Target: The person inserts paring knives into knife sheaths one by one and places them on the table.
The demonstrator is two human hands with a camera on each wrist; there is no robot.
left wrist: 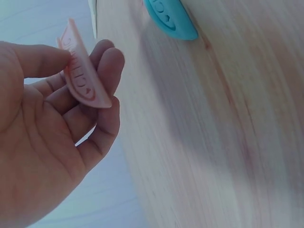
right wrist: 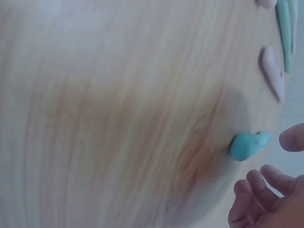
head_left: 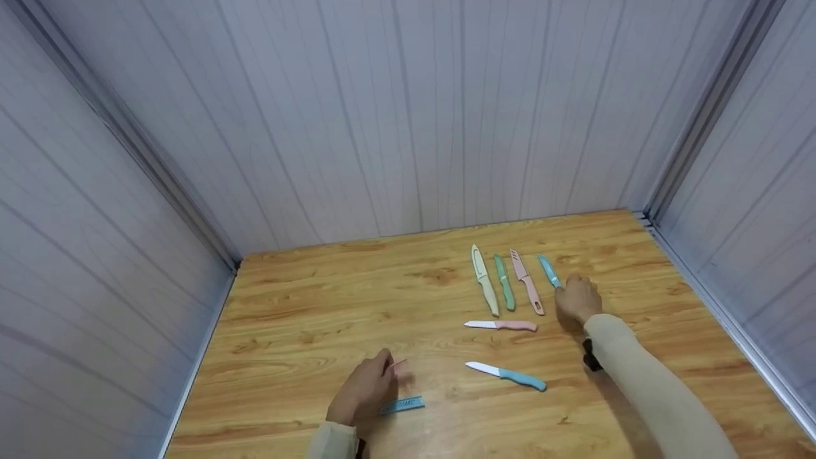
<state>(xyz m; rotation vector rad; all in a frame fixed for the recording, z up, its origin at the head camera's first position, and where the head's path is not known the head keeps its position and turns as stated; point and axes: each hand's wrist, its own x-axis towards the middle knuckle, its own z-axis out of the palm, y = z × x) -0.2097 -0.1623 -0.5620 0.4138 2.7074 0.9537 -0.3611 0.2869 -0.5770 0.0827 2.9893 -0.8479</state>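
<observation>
Pale walls box in a wood-grain table, and both hands are busy over it. Down at the near side, the left hand has a small pink cover pinched between thumb and fingers, held up off the wood, with a blue cover lying just beside it. Over to the right, two bare blades point left: a pink-handled knife farther back, a blue-handled knife nearer. At the back it's a line-up: cream knife, green knife, large pink knife, and on the right end a small blue knife. That's where the right hand is, right by the handle, thumb and fingers apart, nothing clamped; whether a fingertip brushes it is hard to say from these angles.
</observation>
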